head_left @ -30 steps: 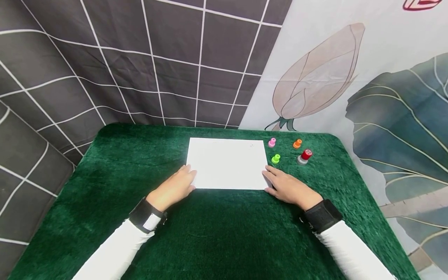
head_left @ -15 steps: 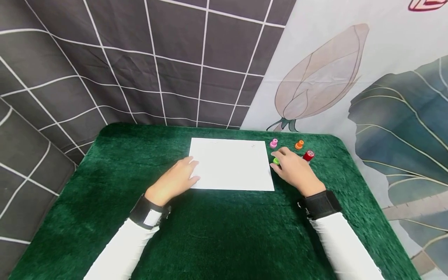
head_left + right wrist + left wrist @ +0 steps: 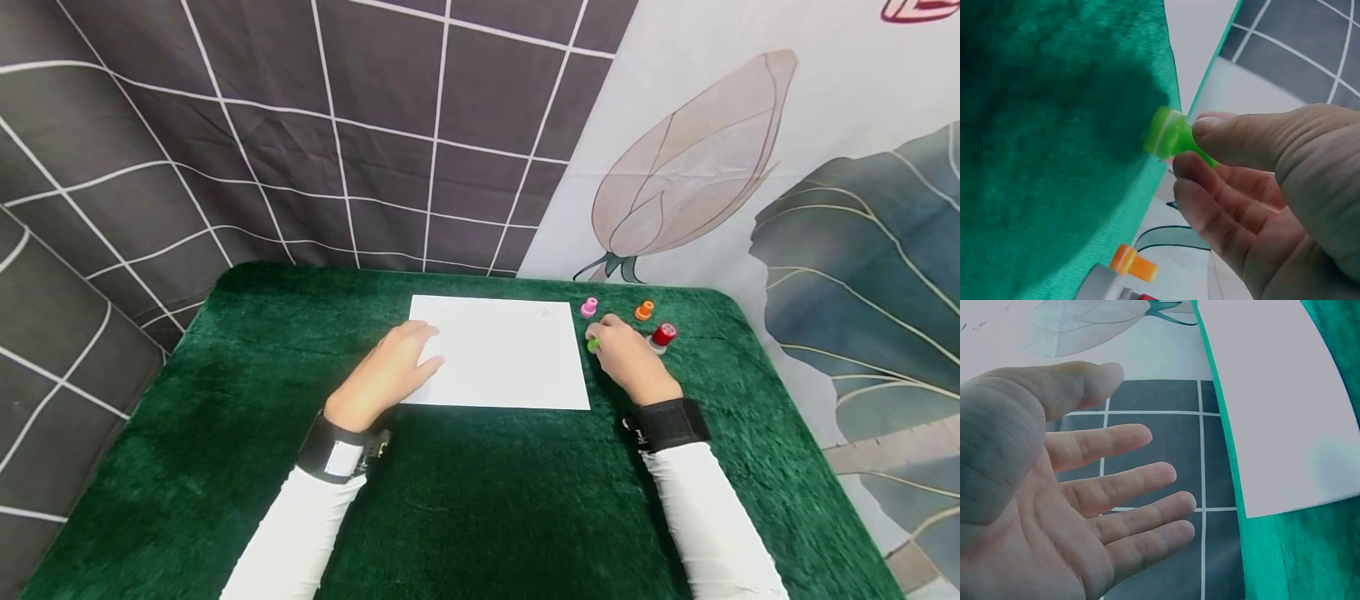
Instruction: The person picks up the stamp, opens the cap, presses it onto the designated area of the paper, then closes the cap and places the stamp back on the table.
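Paper (image 3: 506, 354) lies near the far edge of the counter (image 3: 480, 500). Just beside the paper's right edge, the right hand (image 3: 628, 357) has a green piece (image 3: 1165, 134) pinched in its grip. The left hand (image 3: 386, 375), grip wide, is over the paper's left edge. A pink piece (image 3: 589, 307), orange piece (image 3: 644, 310) and red-and-grey piece (image 3: 663, 334) stand toward the counter's far right corner.

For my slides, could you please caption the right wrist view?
Right hand pinching a small green piece; orange piece beyond.

Spotting paper (image 3: 510, 354) on cloth (image 3: 487, 500), left hand (image 3: 388, 373) over its left edge, peg (image 3: 1167, 136) in right hand (image 3: 628, 357) rightward, then cylinder (image 3: 663, 335).
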